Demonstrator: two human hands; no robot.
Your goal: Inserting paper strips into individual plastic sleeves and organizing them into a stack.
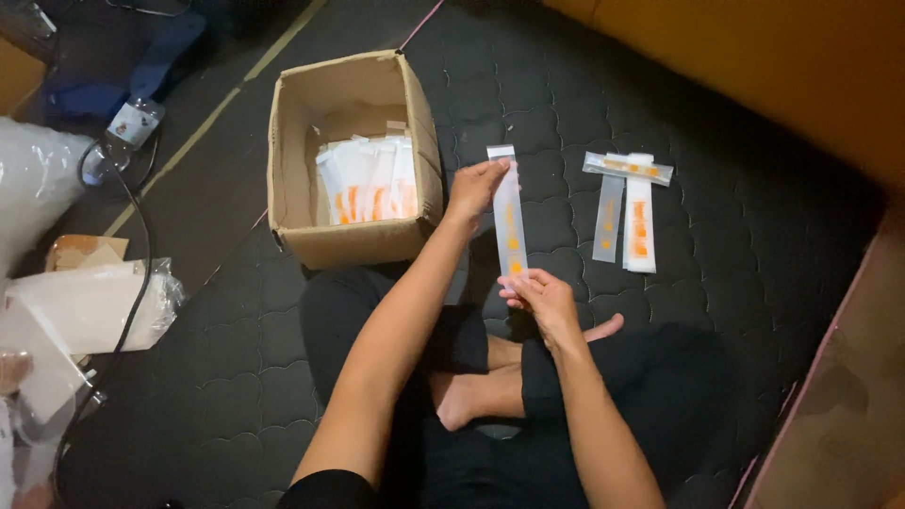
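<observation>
Just right of an open brown cardboard box (353,160), a long, narrow clear plastic sleeve with orange markings (508,221) is held lengthwise, its long axis running away from the person, nearly straight. Left hand (476,188) pinches its far end, arm stretched forward. Right hand (542,300) pinches the near end, wrist bent. Farther right of the box, three similar sleeves (627,203) lie on the dark quilted mat (735,245).

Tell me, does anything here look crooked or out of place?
Only slightly. On the mat, two packets lie side by side, and a third lies across their tops. The packets in the box stand neatly. Nothing looks spilled or torn.
</observation>
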